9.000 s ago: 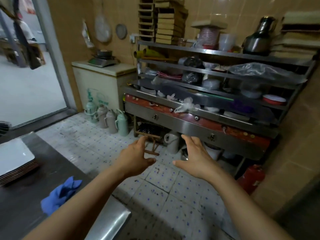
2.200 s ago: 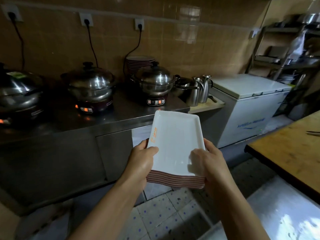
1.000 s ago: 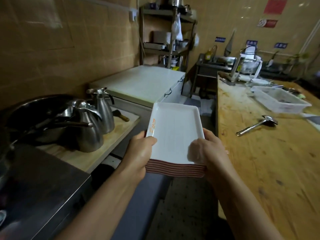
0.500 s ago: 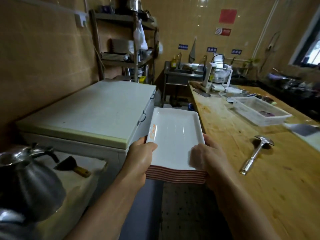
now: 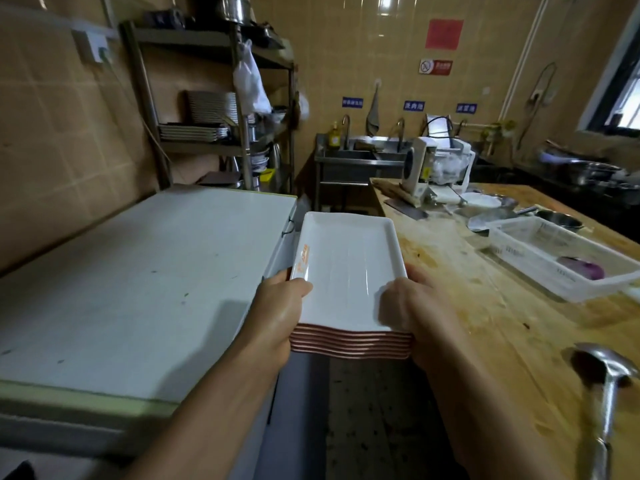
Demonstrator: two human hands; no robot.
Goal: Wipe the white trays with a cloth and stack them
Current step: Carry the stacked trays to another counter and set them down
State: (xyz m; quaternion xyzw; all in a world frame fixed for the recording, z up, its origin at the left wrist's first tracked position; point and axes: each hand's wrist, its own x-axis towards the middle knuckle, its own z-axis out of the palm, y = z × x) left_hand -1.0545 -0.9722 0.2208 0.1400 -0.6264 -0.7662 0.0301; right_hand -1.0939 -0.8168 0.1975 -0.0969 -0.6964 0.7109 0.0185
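A stack of several white rectangular trays (image 5: 346, 268) with reddish-brown rims is held level in front of me, above the aisle floor. My left hand (image 5: 277, 313) grips the stack's near left corner, thumb on the top tray's rim. My right hand (image 5: 412, 310) grips the near right corner, thumb lying on the top tray and fingers under the stack. The top tray has a small orange mark near its left edge. No cloth is in view.
A white chest freezer (image 5: 138, 271) stands close on my left. On my right is a long wooden table (image 5: 485, 299) with a metal ladle (image 5: 609, 386), a clear plastic basket (image 5: 554, 254) and an appliance. A metal shelf rack (image 5: 214, 109) with stacked trays and a sink (image 5: 360, 154) stand ahead.
I have walked forward along the aisle with the stack in both hands; the freezer and table have come closer and the kettles have left the view. My grip is unchanged.
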